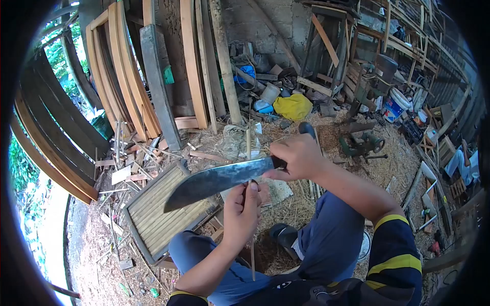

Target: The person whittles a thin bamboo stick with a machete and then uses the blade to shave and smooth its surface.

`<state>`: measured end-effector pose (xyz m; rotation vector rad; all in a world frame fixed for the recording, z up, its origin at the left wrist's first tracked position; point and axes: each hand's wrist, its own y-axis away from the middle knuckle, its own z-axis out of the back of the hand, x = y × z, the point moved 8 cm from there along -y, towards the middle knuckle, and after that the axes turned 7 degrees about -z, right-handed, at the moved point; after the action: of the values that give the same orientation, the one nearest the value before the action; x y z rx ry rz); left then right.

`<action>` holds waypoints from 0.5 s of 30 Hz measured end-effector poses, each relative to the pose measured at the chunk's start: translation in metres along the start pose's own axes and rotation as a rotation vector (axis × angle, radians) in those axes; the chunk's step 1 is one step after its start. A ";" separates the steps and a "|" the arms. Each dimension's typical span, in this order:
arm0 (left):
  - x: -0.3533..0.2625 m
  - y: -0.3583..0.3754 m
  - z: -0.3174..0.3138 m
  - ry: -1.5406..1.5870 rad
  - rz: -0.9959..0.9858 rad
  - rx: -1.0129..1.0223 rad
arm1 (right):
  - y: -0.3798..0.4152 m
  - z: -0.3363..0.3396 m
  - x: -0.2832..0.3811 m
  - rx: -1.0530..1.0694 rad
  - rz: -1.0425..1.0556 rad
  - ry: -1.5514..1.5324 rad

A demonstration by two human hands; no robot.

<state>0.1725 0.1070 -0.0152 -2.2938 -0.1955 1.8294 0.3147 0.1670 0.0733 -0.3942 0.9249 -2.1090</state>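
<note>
A large broad-bladed knife (pixel 219 179) lies across the middle of the view, its tip toward the lower left. My right hand (pixel 298 157) is closed round its dark handle. Below the blade my left hand (pixel 244 209) is closed on a thin wooden stick (pixel 248 143), which stands roughly upright between my knees. The stick's upper part shows above the blade and its lower end shows below my left hand. The blade crosses the stick just above my left fingers; whether they touch is unclear.
A framed slatted panel (pixel 163 211) lies left of my knees. Tall planks (pixel 191 66) lean at the back. A yellow cloth (pixel 292 106), a green metal machine (pixel 360 144) and a paint bucket (pixel 393 104) stand beyond. Shavings and scraps cover the floor. Part of a person (pixel 462 164) shows far right.
</note>
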 end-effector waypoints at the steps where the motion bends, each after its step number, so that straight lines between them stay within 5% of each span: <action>1: 0.000 0.001 0.001 -0.018 -0.024 -0.007 | -0.002 -0.002 -0.010 -0.022 -0.049 -0.039; 3: -0.006 0.001 0.001 0.028 0.012 0.023 | -0.006 -0.003 -0.038 -0.051 -0.148 -0.112; 4: -0.008 0.002 -0.002 0.055 0.032 0.043 | -0.002 -0.006 -0.063 -0.054 -0.396 -0.122; 7: -0.004 0.002 0.000 -0.062 -0.062 0.035 | 0.004 0.001 -0.078 -0.064 -0.458 -0.078; 10: 0.004 -0.005 0.010 -0.094 -0.092 -0.014 | 0.000 0.000 -0.030 -0.035 -0.109 -0.153; 14: 0.003 -0.003 0.012 -0.120 -0.118 -0.014 | -0.004 -0.002 0.003 0.001 0.026 0.021; 15: 0.001 -0.006 0.012 -0.111 -0.113 -0.011 | -0.008 -0.003 -0.013 -0.014 -0.084 -0.017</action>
<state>0.1614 0.1135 -0.0169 -2.1428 -0.3450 1.9038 0.3174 0.1813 0.0772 -0.4647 0.9277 -2.1731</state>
